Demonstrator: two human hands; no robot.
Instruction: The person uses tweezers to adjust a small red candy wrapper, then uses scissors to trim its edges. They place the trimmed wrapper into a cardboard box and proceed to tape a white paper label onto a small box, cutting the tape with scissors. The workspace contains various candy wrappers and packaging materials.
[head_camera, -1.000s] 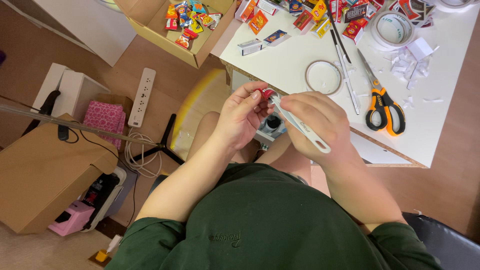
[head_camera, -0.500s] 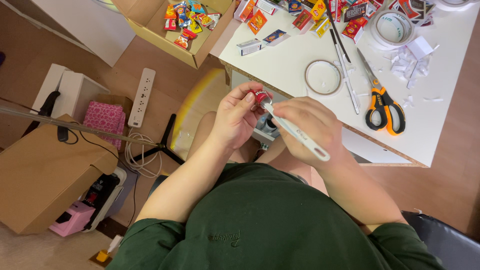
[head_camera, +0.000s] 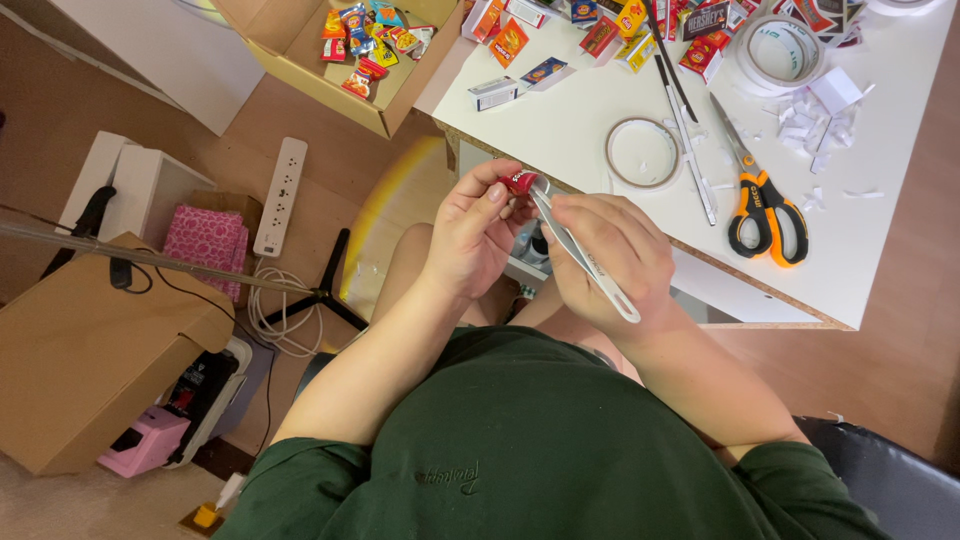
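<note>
Hands (head_camera: 480, 235) closed on red box (head_camera: 519, 182), tweezers (head_camera: 580, 250)

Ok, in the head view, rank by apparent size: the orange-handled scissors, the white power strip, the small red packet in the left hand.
1. White power strip and orange-handled scissors: look about alike, and the strip lies farther off, so unranked.
2. Small red packet, held by the left hand: clearly smallest.

Two hands: left hand (head_camera: 478, 235), right hand (head_camera: 610, 255). One small red packet (head_camera: 519, 182). One pair of white tweezers (head_camera: 585, 256). One pair of orange-handled scissors (head_camera: 762, 205). Two tape rolls: one (head_camera: 643, 153), another (head_camera: 779, 52). One white power strip (head_camera: 280, 196). One pink patterned bag (head_camera: 206, 243). One open cardboard box of snack packets (head_camera: 330, 85).
</note>
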